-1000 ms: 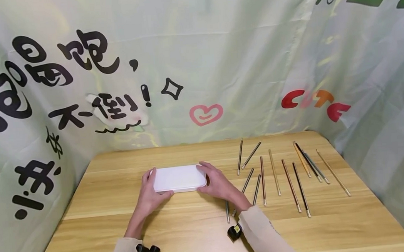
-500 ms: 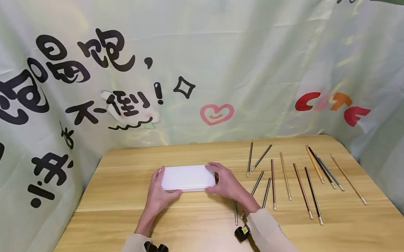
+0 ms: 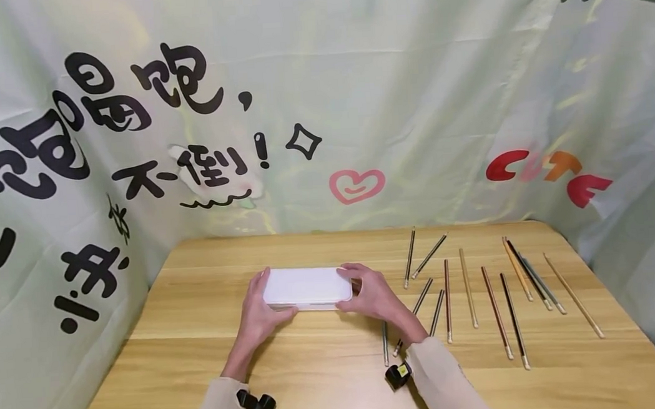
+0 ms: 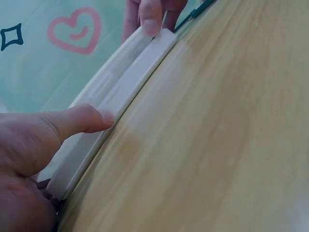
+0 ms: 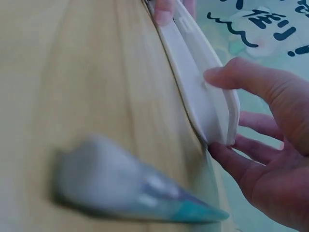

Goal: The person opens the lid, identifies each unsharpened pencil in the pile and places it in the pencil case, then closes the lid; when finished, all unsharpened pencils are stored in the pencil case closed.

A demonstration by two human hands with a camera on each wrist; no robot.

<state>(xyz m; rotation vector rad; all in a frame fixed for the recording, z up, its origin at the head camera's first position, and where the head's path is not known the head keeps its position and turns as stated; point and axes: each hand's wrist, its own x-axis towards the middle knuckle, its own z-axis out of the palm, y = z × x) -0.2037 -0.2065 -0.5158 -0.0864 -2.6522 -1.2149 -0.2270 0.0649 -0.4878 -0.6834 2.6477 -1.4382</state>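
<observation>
A white rectangular box (image 3: 307, 287) with a rounded-corner lid lies on the wooden table, its long side facing me. My left hand (image 3: 258, 312) grips its left end, fingers at the far side and thumb along the front. At the opposite end my right hand (image 3: 375, 295) holds it likewise. In the left wrist view the left thumb (image 4: 87, 118) presses on the front edge. From the right wrist, the lid (image 5: 219, 92) shows tilted up from the base (image 5: 190, 87) along the front, and the right thumb (image 5: 241, 75) touches the lid's edge. The box's inside is hidden.
Several pencils lie scattered over the right side of the table (image 3: 316, 380), among them a dark red one (image 3: 496, 313) and an orange one (image 3: 517, 268). Some lie partly under the right forearm. A printed curtain (image 3: 412, 112) rises behind the table.
The head view has swung left, so everything appears further right. Both hands stay at the box's ends, and the seam along its front shows slightly more.
</observation>
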